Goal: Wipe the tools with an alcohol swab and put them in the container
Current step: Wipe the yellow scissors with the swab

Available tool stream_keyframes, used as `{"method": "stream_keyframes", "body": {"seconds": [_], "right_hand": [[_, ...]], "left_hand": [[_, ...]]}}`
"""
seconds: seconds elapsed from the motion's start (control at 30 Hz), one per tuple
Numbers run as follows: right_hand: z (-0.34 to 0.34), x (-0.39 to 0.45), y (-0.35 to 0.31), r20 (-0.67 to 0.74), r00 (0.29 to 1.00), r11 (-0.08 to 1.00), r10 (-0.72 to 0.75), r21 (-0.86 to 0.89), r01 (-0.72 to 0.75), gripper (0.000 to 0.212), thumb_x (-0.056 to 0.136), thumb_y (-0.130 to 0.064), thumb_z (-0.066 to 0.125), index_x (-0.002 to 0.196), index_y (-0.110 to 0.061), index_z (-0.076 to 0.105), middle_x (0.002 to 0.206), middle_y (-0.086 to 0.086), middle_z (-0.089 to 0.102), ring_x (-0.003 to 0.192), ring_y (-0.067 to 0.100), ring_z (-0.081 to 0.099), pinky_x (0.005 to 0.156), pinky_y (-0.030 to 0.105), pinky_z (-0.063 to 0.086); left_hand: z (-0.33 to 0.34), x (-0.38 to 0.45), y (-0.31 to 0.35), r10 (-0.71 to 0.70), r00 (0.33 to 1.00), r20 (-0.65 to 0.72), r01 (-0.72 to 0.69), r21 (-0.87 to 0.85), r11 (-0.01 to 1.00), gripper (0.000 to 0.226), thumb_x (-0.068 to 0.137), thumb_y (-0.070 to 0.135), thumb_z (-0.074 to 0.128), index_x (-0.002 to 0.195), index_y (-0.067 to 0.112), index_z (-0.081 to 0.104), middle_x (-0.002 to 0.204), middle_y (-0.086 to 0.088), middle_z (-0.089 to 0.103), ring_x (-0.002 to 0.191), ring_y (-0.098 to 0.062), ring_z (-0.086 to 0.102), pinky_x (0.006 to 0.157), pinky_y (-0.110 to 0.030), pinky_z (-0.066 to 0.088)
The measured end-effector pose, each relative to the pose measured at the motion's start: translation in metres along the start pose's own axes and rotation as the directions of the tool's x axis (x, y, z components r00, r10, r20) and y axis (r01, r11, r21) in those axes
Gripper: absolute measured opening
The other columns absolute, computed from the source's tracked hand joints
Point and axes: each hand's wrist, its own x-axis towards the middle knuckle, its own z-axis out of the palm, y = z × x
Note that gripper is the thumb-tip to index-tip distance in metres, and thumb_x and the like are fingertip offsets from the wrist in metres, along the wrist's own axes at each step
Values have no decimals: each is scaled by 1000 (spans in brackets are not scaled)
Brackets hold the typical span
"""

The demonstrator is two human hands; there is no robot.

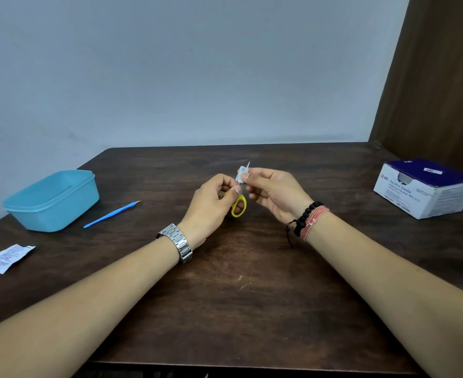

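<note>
Small scissors with yellow handles (239, 208) are held upright above the middle of the table by my left hand (213, 202), whose fingers curl round the handles. My right hand (272, 190) pinches a white alcohol swab (242, 172) around the blades, and only the blade tip shows above the swab. A blue plastic container (51, 199) stands open at the left. A thin blue tool (110, 214) with a pointed tip lies on the table just right of the container.
A white and purple box of alcohol swabs (426, 188) stands at the right edge of the dark wooden table (238, 296). A torn swab wrapper (6, 258) lies near the left edge. A wall rises behind the table.
</note>
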Motion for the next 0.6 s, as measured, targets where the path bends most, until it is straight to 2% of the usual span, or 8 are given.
{"method": "stream_keyframes", "body": {"seconds": [0.1, 0.23, 0.4, 0.6], "right_hand": [[0, 0, -2, -23, 1000, 1000, -20, -6, 20, 8, 88, -5, 68, 95, -9, 71, 74, 0, 67, 65, 5, 58, 59, 16, 51], [-3, 1, -6, -52, 997, 996, -60, 59, 63, 8, 88, -6, 69, 92, -12, 72, 71, -5, 69, 65, 5, 59, 61, 18, 51], [0, 1, 0, -4, 1000, 999, -7, -40, 6, 11, 87, -6, 69, 98, -8, 71, 77, 1, 67, 66, 6, 59, 60, 18, 51], [-4, 1, -5, -37, 998, 998, -48, 35, 49, 8, 87, -7, 70, 93, -12, 72, 71, -5, 69, 64, 5, 59, 60, 17, 51]], "left_hand": [[1, -1, 3, 2, 1000, 19, -2, -12, 1000, 9, 98, 25, 58, 93, 20, 62, 77, 1, 71, 71, -14, 67, 70, -36, 54], [1, 0, 1, 7, 1000, 18, -7, 4, 1000, 8, 96, 29, 60, 92, 23, 63, 83, -3, 71, 77, -24, 67, 79, -47, 56], [1, 1, 1, 5, 1000, 0, -5, -3, 1000, 9, 98, 26, 58, 93, 20, 62, 77, -1, 71, 70, -15, 65, 78, -46, 56], [1, 2, -2, 14, 1000, 20, -14, -2, 1000, 8, 97, 30, 60, 89, 27, 62, 81, -3, 71, 74, -19, 64, 79, -51, 55]]}}
